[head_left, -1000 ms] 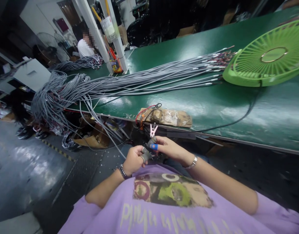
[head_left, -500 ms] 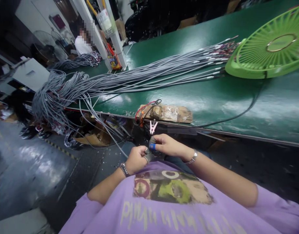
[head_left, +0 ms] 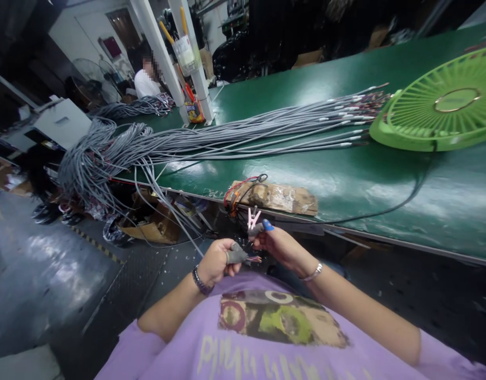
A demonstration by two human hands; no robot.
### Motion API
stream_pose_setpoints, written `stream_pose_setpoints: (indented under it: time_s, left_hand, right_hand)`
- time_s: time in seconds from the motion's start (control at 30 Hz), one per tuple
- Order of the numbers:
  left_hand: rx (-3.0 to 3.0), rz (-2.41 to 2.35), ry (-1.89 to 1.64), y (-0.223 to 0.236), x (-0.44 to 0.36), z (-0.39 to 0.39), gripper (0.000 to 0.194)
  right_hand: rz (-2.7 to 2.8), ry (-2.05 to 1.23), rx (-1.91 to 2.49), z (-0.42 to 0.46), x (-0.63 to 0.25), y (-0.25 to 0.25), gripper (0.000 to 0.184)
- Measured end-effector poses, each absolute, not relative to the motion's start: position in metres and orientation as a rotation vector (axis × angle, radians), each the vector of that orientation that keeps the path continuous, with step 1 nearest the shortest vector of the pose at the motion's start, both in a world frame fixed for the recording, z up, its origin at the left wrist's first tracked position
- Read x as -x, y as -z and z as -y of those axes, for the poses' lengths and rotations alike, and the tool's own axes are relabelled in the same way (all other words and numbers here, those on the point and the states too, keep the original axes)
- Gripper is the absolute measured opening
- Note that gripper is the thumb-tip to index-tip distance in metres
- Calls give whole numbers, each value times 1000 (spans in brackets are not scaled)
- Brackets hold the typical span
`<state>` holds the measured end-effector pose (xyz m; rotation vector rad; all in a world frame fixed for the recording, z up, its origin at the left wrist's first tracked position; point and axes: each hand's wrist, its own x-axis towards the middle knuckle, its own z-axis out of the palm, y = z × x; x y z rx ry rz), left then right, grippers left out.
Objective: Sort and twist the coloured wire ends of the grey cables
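Observation:
My left hand (head_left: 218, 262) is closed around the end of a grey cable. Thin coloured wires (head_left: 254, 259) stick out past its grey-covered thumb, pointing right. Behind that hand, the cable (head_left: 194, 244) runs up to the bundle on the bench. My right hand (head_left: 281, 247) is raised a little higher, its fingers curled and a blue wrap around one digit. A grey-covered fingertip of it lies at the lower end of a pink clothespin (head_left: 253, 218); whether they touch is unclear. Anything between the right fingers is hidden.
A wooden board (head_left: 280, 197) with red and black leads lies at the front edge of the green bench (head_left: 345, 182). Many grey cables (head_left: 227, 132) stretch along it toward a green fan (head_left: 436, 105). A co-worker (head_left: 145, 82) sits far back left.
My hands have moved apart from their close pinch. Wire ends now show beyond the left hand. The right hand has lifted toward the clothespin and turned. The view has shifted slightly.

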<state>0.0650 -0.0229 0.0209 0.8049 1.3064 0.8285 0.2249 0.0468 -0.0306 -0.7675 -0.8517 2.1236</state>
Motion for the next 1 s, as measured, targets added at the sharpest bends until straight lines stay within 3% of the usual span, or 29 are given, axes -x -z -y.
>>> stream_pose_setpoints:
  time_s: [0.47, 0.73, 1.0]
  left_hand:
    - [-739, -1206, -875, -23, -71, -4, 36]
    - [-740, -1241, -836, -21, -75, -2, 35]
    - [-739, -1245, -855, -23, -75, 5, 36]
  right_hand:
    - [529, -2132, 692, -57, -204, 7, 29]
    - [457, -2055, 718, -57, -198, 8, 39]
    - [539, -2180, 719, -55, -206, 12, 39]
